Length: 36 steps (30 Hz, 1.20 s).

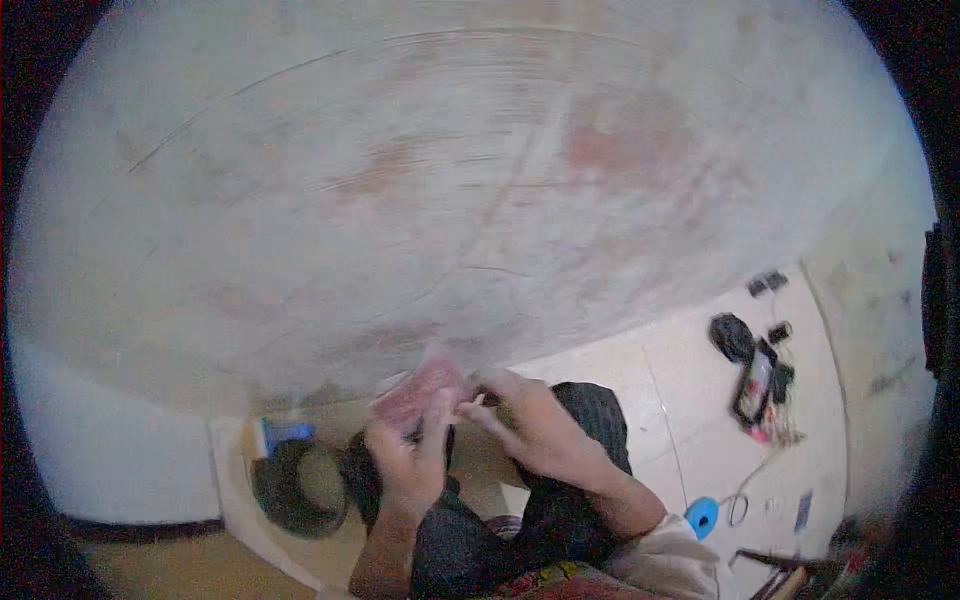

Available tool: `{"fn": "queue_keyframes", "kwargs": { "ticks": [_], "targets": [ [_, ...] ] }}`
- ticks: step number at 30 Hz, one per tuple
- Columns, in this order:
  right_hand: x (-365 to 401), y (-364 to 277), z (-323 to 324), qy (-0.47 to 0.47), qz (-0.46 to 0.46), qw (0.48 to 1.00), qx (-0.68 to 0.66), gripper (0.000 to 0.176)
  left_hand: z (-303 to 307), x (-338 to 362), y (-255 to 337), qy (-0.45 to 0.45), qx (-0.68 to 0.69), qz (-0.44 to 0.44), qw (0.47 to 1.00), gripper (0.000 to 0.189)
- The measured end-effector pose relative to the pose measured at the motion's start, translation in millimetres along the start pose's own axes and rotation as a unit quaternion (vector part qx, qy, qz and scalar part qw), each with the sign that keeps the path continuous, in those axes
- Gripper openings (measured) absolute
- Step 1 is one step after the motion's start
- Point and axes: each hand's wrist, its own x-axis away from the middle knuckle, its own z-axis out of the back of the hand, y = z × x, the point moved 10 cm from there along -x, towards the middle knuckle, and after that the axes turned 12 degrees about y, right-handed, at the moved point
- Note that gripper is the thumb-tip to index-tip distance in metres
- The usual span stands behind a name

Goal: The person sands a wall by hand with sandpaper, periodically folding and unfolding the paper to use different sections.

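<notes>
In front of my lap my left hand (412, 465) is closed on a flat pinkish-red piece (418, 395) with a pale, see-through-looking corner. It may be a packet or a cloth; blur hides its kind. To its right, my right hand (540, 430) has its thumb and fingers drawn together near the piece's right edge. Something small and pale (478, 400) shows at those fingertips, too blurred to name. Both hands are in the air above my dark trousers (480, 540), close to the stained wall.
A pale wall (480, 230) with reddish smears rises ahead. On the tiled floor at right lie a blue ring-shaped roll (702, 517), a dark round object (731, 337) and several small items. A dark bucket-like container (300, 490) and a blue item (288, 432) stand at left.
</notes>
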Motion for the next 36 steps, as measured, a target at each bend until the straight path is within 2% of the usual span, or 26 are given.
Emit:
{"fn": "queue_keyframes", "kwargs": {
  "ticks": [1,4,5,7,8,9,10,12,13,14,16,18,19,20,22,23,27,29,30,32,36],
  "targets": [
    [-2,6,1,-0.011,-0.012,1.000,0.003,0.024,2,-5,-2,0.036,-0.019,-0.010,0.999,0.022],
    [-3,6,3,-0.038,-0.016,0.999,-0.013,0.024,-2,-2,1,0.021,-0.025,0.013,0.999,0.021],
    [-2,10,6,-0.028,-0.032,0.999,-0.007,0.025,-7,-2,1,-0.006,-0.033,-0.001,0.999,0.022],
    [-2,10,0,-0.042,-0.040,0.998,-0.010,0.025,-7,-5,3,0.005,-0.026,-0.017,0.999,0.024],
    [-3,11,3,-0.019,-0.053,0.998,-0.014,0.025,-8,-8,7,0.002,-0.020,-0.035,0.999,0.025],
    [-5,15,6,0.005,-0.068,0.997,-0.021,0.025,-9,-11,-1,-0.012,-0.009,-0.004,1.000,0.026],
    [-2,17,3,-0.010,-0.083,0.996,-0.020,0.024,-5,-9,-3,0.009,-0.018,0.000,1.000,0.026],
    [-3,14,2,-0.018,-0.067,0.998,-0.014,0.022,-4,-5,8,0.022,-0.047,-0.075,0.996,0.026],
    [-5,14,-2,-0.023,-0.070,0.997,-0.019,0.022,-4,-6,-8,0.000,-0.035,-0.008,0.999,0.024],
    [-9,14,-1,-0.013,-0.057,0.998,-0.007,0.022,-2,-6,-11,0.001,-0.040,0.001,0.999,0.024],
    [-16,12,0,0.002,-0.056,0.998,0.008,0.022,-4,-14,5,0.005,-0.095,-0.045,0.994,0.024],
    [-18,7,-8,0.000,-0.011,1.000,-0.020,0.022,-3,-13,-4,0.006,-0.087,-0.032,0.996,0.024],
    [-16,10,-11,-0.003,-0.006,1.000,0.010,0.023,-1,-12,-7,0.016,-0.082,-0.022,0.996,0.024],
    [-16,12,-10,0.012,-0.008,1.000,0.014,0.023,-5,-13,-7,0.002,-0.078,-0.027,0.997,0.024],
    [-12,17,-16,-0.034,-0.040,0.999,0.004,0.023,-1,-12,4,0.035,-0.041,-0.059,0.997,0.026],
    [-15,0,-8,-0.012,0.008,1.000,-0.004,0.023,3,-11,9,0.039,-0.077,-0.091,0.992,0.029],
    [-13,4,-17,-0.036,-0.012,0.999,-0.015,0.022,10,-12,1,0.057,-0.039,-0.054,0.996,0.027],
    [-10,7,-17,-0.036,-0.038,0.998,-0.017,0.022,9,-7,-11,0.036,-0.023,0.028,0.999,0.026],
    [-9,6,-17,-0.046,-0.035,0.998,-0.017,0.022,14,-6,-8,0.046,-0.023,0.029,0.998,0.026],
    [-8,9,-16,-0.047,-0.040,0.998,-0.015,0.022,5,-7,-4,-0.010,-0.068,0.009,0.998,0.025],
    [-12,13,-14,-0.031,-0.034,0.999,-0.005,0.024,-2,-7,0,-0.018,-0.064,-0.034,0.997,0.026]
  ]
}}
